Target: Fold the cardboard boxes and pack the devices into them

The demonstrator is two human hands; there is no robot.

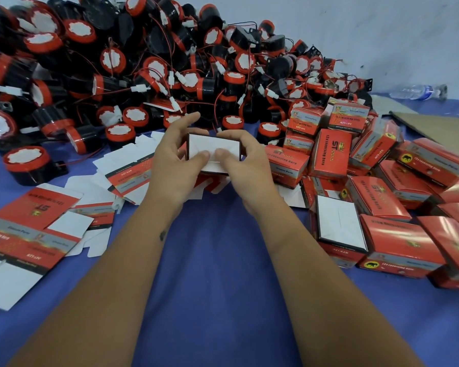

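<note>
Both hands, left hand (pixel 174 160) and right hand (pixel 245 161), grip one cardboard box (pixel 214 147), thumbs pressing its white flaps; devices (pixel 133 67) behind are too many to count.

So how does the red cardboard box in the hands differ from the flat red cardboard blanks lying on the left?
The red cardboard box is folded into a block; the flat red cardboard blanks lie unfolded on the blue cloth. The box is held off the cloth by the left hand and right hand; the blanks lie untouched. The box shows a white flapped end; the blanks show printed faces. Both share the red print.
</note>
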